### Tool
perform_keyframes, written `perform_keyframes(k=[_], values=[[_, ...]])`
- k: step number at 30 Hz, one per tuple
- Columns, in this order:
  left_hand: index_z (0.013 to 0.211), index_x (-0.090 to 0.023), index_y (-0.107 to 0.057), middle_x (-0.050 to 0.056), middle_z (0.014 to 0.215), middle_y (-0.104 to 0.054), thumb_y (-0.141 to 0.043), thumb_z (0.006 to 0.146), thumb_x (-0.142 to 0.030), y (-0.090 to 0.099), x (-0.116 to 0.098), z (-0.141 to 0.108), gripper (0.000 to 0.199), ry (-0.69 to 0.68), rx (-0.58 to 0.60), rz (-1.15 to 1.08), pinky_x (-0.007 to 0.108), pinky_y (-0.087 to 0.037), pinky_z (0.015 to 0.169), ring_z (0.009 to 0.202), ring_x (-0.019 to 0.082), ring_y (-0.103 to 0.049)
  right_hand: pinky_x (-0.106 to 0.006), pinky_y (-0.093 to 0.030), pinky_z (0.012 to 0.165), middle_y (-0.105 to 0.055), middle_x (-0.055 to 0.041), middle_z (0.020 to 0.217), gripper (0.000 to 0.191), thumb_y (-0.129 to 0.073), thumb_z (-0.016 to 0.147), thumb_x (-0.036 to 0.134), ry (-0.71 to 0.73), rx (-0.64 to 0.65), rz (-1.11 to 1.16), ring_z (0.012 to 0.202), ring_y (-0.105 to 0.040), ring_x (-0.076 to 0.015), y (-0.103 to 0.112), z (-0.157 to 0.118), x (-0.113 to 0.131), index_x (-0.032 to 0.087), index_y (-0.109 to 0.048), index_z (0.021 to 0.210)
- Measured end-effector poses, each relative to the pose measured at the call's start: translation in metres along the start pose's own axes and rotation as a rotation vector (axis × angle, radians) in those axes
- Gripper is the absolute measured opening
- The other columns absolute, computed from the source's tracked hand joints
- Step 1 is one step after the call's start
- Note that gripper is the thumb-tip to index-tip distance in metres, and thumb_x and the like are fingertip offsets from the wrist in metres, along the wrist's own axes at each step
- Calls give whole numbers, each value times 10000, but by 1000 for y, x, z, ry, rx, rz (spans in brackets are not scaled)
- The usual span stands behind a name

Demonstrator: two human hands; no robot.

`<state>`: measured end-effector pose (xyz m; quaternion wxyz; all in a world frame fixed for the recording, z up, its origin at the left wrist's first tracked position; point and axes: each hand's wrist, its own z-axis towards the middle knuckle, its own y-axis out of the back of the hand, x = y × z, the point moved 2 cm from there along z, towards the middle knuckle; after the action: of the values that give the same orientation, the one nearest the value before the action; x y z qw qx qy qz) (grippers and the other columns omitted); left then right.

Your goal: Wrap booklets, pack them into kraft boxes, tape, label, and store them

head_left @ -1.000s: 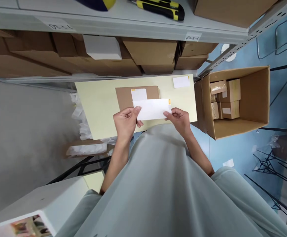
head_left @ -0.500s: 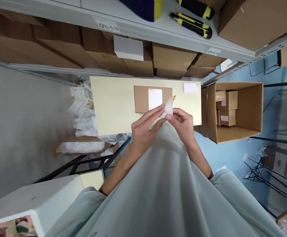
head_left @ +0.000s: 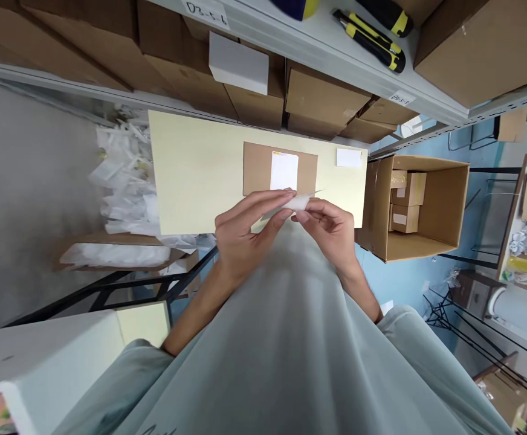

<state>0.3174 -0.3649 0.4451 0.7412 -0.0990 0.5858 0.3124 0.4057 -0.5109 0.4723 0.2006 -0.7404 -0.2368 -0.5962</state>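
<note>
Both hands are closed on a small white label (head_left: 297, 203) just above the near edge of the pale yellow board (head_left: 191, 175). My left hand (head_left: 249, 226) pinches its left side between thumb and fingers. My right hand (head_left: 329, 226) pinches the right side. Seen nearly edge-on, the label is bent, with a thin edge sticking out to the right. Beyond the hands, a flat brown cardboard piece (head_left: 257, 168) lies on the board, bearing a white label with a yellow corner mark (head_left: 284, 171).
Another white label (head_left: 349, 157) lies at the board's right end. To the right is an open cardboard box (head_left: 442, 202) with several small boxes inside. Box cutters (head_left: 372, 42) rest on the grey shelf overhead, boxes beneath it. White scraps (head_left: 127, 181) pile up at left.
The label has tipped from showing its face with a raised yellow corner to nearly edge-on. My left hand has shifted slightly left, and the whole view has turned a little.
</note>
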Motion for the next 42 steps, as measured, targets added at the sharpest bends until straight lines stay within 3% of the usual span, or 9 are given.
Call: perform_keyframes(k=[5,15,20,28,32,36,39,42], values=[[1256,-323,-824,34,1230,-832,-738,1068,-339,0,-1,2,208,33,-2,-41,380,-702,971,1124,213,-818,-425,-694,1020,-831,-28,1124,321,-767,1000,582,9,4,-63,1035,-810,-208,0,-1,-1,273,-813,1076],[1233,-325,-839,14,1203,-844,-698,1087,-375,8,-2,4,209,76,59,-42,360,-687,1000,1116,204,-815,-396,-671,995,-788,-23,1028,296,-690,1057,550,22,-2,-236,996,-781,-198,-4,-2,1,272,-791,1037],[1175,-306,-843,25,1180,-849,-738,1048,-455,17,0,2,222,139,128,-91,420,-691,1040,1105,232,-817,-409,-666,985,-775,-32,996,255,-643,1085,487,76,-13,-301,1002,-765,-209,-16,-5,6,280,-778,1020],[1058,-248,-795,51,1125,-852,-671,1089,-482,42,-5,-1,267,251,99,-235,402,-693,995,1108,231,-819,-391,-640,952,-776,-24,994,161,-640,1055,374,98,-41,-358,959,-741,-201,-52,-15,7,279,-738,970],[1014,-241,-770,63,1110,-844,-717,1045,-557,68,22,-6,322,453,-74,-338,380,-673,973,1102,230,-801,-354,-639,878,-779,-19,937,109,-652,987,303,89,-58,-400,891,-748,-189,-66,-17,-1,263,-729,920],[960,-236,-744,54,1026,-812,-866,885,-598,109,84,-19,389,690,-363,-553,295,-626,820,981,190,-772,-353,-651,833,-754,-4,833,74,-696,892,312,-22,-86,-423,853,-792,-205,-67,-7,-20,252,-703,850],[936,-227,-707,60,1001,-786,-949,769,-574,159,126,-35,455,803,-629,-660,242,-561,735,915,163,-736,-330,-642,706,-726,5,762,120,-716,842,346,-94,-96,-357,812,-819,-228,-73,15,-33,245,-662,806],[911,-226,-649,16,878,-730,-975,751,-515,222,145,-64,465,797,-959,-687,217,-515,692,771,114,-665,-309,-622,621,-711,17,697,156,-716,825,364,-125,-41,-284,729,-803,-219,-97,51,-43,246,-620,790]])
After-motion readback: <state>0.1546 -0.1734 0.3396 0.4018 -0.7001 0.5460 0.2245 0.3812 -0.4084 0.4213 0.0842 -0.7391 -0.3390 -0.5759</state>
